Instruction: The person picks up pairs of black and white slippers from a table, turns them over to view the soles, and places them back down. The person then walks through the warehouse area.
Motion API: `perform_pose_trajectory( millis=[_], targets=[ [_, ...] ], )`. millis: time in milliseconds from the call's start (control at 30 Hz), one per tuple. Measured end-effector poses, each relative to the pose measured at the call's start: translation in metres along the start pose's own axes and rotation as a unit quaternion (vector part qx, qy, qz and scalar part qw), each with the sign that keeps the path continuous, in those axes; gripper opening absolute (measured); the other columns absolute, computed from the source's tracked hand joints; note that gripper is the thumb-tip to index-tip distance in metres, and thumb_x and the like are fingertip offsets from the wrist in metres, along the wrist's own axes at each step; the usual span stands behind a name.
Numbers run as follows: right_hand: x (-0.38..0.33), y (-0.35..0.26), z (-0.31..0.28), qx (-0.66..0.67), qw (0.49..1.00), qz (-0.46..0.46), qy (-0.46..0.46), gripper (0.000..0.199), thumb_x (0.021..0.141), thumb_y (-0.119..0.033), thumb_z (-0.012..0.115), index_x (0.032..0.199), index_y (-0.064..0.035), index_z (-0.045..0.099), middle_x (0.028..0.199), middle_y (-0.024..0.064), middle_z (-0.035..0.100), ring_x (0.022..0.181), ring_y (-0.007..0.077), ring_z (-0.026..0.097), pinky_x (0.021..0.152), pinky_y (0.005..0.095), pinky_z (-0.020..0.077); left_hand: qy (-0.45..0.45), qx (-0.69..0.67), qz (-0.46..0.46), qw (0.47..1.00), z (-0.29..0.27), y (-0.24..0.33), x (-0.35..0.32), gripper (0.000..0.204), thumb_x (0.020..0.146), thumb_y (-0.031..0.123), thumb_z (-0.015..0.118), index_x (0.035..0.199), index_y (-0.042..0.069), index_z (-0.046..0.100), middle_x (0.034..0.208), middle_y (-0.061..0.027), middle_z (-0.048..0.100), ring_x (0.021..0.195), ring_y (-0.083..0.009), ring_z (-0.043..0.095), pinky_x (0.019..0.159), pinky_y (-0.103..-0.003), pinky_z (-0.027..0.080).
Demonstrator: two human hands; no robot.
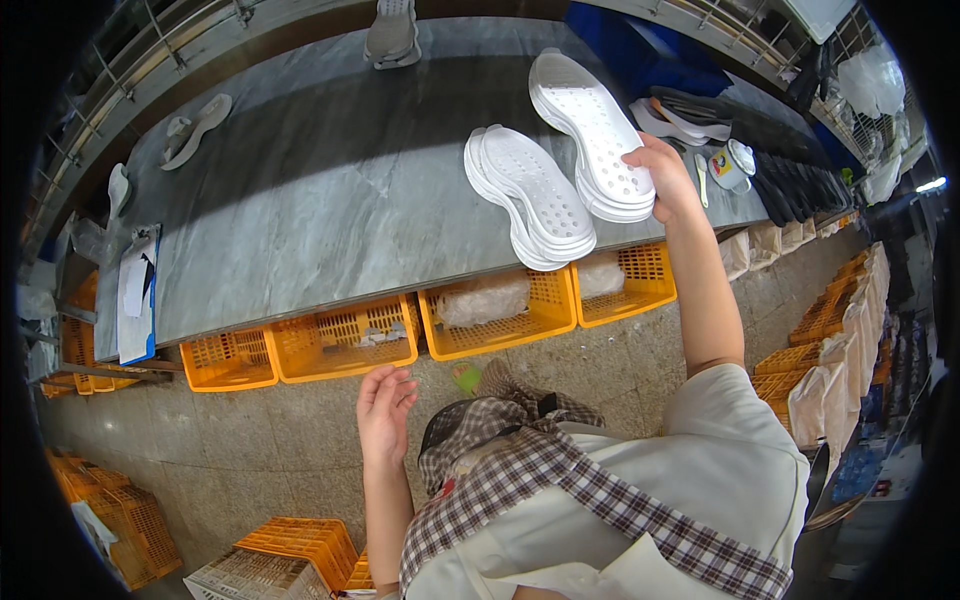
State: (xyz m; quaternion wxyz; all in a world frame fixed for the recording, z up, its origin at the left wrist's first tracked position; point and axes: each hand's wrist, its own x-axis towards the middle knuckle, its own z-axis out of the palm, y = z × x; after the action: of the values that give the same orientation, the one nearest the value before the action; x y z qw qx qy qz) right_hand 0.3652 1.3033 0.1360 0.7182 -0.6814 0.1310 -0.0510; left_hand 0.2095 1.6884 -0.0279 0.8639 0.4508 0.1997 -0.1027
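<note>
Two stacks of white shoe soles lie side by side near the front edge of the grey table. My right hand grips the near end of the right stack, its thumb on the top sole and the other fingers hidden along the side. Just left of it, the second stack lies untouched, its top dotted with small hollows. My left hand hangs in front of the table, palm turned inward, fingers loosely bent and apart, with nothing in it.
Yellow crates sit under the table's front edge. A blue bin, dark and white soles and a white cup stand at the right. A clipboard lies at the left end. More crates are behind me.
</note>
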Motion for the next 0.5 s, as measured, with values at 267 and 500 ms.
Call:
perform_pose_trajectory(
  millis=[267, 500],
  targets=[
    [0.02, 0.015, 0.007, -0.021, 0.998, 0.056, -0.034, 0.053, 0.072, 0.002, 0.05, 0.123, 0.0134, 0.043, 0.109, 0.0232, 0.059, 0.094, 0.0271, 0.063, 0.081, 0.0324, 0.0512, 0.032, -0.03, -0.02, 0.999, -0.009, -0.008, 0.012, 0.015, 0.092, 0.012, 0.052, 0.105, 0.005, 0.053, 0.097, -0.0081, 0.062, 0.082, -0.0156, 0.061, 0.071, -0.029, 0.049],
    [0.031, 0.037, 0.019, -0.221, 0.96, 0.13, -0.112, 0.061, 0.073, -0.005, 0.059, 0.128, 0.0092, 0.037, 0.116, 0.0225, 0.053, 0.107, 0.0253, 0.056, 0.09, 0.0333, 0.0469, 0.045, -0.037, -0.026, 0.998, -0.015, -0.011, 0.022, 0.015, 0.092, 0.012, 0.052, 0.105, 0.005, 0.053, 0.095, -0.0076, 0.062, 0.082, -0.0155, 0.06, 0.071, -0.029, 0.05]
  ],
)
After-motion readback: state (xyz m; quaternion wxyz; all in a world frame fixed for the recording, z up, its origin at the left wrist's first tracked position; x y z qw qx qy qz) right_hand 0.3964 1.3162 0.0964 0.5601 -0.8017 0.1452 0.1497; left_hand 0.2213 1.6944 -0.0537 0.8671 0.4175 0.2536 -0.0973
